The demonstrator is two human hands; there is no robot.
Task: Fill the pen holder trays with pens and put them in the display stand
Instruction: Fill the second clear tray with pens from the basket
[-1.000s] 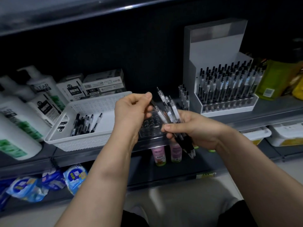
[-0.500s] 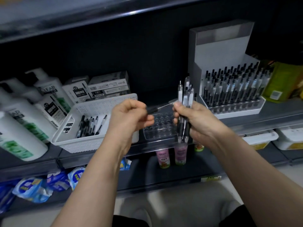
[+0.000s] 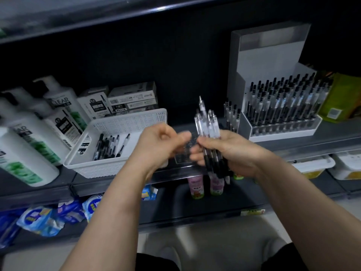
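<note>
Head view. Dark store shelf point(image 3: 332, 138), black back panel.
- White bottles point(image 3: 29, 137), far left, standing.
- Boxes point(image 3: 132, 98), stacked behind the basket.
- White basket point(image 3: 125, 124), left of centre; loose pens point(image 3: 109, 145) lying inside.
- Display stand point(image 3: 281, 132), right, its rows full of upright pens.
- Clear tray point(image 3: 182, 158), on the shelf edge between the hands, partly hidden.
- Lower shelf: small bottles point(image 3: 196, 186), blue packets point(image 3: 39, 220).
- Right hand point(image 3: 234, 151): fingers wrapped round a bundle of pens point(image 3: 207, 128), tips upward, above the tray.
- Left hand point(image 3: 160, 145): curled, thumb close to the bundle, blurred; cannot tell whether it pinches anything.
</note>
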